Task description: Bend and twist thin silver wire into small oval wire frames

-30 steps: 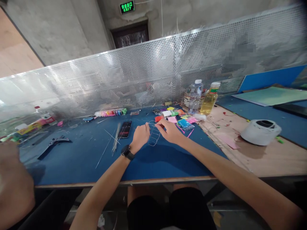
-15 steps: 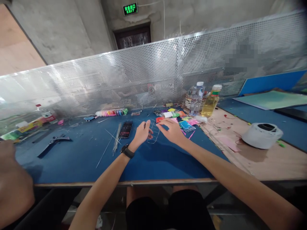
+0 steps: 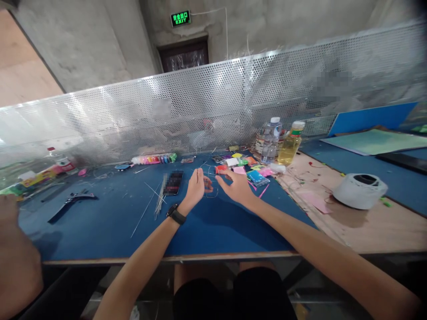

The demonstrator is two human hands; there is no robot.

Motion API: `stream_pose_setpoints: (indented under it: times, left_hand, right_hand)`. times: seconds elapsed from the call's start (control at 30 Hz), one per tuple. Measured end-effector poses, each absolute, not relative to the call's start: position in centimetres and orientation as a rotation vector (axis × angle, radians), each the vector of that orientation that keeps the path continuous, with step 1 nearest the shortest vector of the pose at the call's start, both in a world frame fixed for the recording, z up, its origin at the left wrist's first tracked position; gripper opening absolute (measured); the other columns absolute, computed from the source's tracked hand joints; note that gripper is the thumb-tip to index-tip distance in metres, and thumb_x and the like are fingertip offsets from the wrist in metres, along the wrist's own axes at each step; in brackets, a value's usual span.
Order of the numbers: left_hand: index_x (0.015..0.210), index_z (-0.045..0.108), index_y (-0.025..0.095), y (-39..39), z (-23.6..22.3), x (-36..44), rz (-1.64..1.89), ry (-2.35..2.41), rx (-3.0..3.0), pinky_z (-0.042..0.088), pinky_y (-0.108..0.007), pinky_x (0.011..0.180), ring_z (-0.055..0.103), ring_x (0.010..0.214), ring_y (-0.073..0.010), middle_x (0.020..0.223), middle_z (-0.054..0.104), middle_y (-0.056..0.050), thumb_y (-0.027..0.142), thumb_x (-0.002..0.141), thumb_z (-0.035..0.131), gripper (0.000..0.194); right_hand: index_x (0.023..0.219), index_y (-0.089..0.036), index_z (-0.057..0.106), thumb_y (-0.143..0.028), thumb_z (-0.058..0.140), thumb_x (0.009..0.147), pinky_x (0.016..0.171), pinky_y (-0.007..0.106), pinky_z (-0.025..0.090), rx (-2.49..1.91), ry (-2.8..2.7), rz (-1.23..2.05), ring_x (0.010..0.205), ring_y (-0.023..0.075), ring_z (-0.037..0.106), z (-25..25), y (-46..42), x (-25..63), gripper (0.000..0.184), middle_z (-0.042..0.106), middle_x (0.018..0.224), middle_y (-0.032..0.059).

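Note:
A thin, pale wire frame (image 3: 212, 196) bent into a loop with crosspieces is held up between my hands over the blue tabletop. My left hand (image 3: 196, 186), with a dark watch on the wrist, is closed round the frame's left side. On the other side, my right hand (image 3: 236, 187) has thumb and forefinger at a wire near the frame's upper right. The wire between those fingertips is too fine to make out fully. Left of my left hand, a dark phone (image 3: 173, 183) lies beside several straight wires (image 3: 159, 203).
Small colourful packets (image 3: 256, 178) lie beyond my right hand, before two bottles (image 3: 289, 144). A white roll-shaped object (image 3: 360, 191) stands on bare board at right. Pliers-like tool (image 3: 71, 204) lies at left, near another person's arm (image 3: 20, 249). A perforated metal screen (image 3: 126, 120) borders the back.
My left hand has turned, its fingers now more upright and together. My right hand has shifted slightly down, and the wire frame has tilted. The whole view has moved a little.

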State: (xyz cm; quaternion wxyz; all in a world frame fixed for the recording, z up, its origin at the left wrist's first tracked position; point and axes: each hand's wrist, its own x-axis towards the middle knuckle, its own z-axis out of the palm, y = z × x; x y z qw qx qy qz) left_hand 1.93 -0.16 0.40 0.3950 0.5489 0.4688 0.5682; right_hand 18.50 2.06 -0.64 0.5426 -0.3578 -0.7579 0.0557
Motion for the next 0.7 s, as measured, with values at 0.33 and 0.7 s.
stream_pose_setpoints:
  times: [0.33, 0.7]
  left_hand:
    - [0.091, 0.044, 0.021, -0.9, 1.0, 2.4, 1.489, 1.154, 1.474, 0.057, -0.028, 0.058, 0.066, 0.063, -0.0141, 0.084, 0.063, -0.004, 0.06, 0.092, 0.04, 0.039]
    - [0.092, 0.055, 0.019, -1.4, 1.1, 2.6, 1.565, 1.328, 1.468, 0.058, -0.03, 0.057, 0.07, 0.062, -0.0185, 0.07, 0.068, -0.003, 0.06, 0.085, 0.053, 0.041]
  right_hand:
    - [0.112, -0.021, 0.069, -0.036, 0.054, 0.092, 0.091, 0.044, 0.054, -0.859, -1.801, 0.22, 0.101, 0.0262, 0.069, -0.8, 2.7, 18.7, 0.029, 0.073, 0.11, 0.0084]
    - [0.106, -0.021, 0.07, -0.036, 0.058, 0.09, 0.088, 0.041, 0.057, -0.809, -1.753, 0.416, 0.094, 0.023, 0.072, -1.3, 3.0, 18.5, 0.025, 0.074, 0.103, 0.0075]
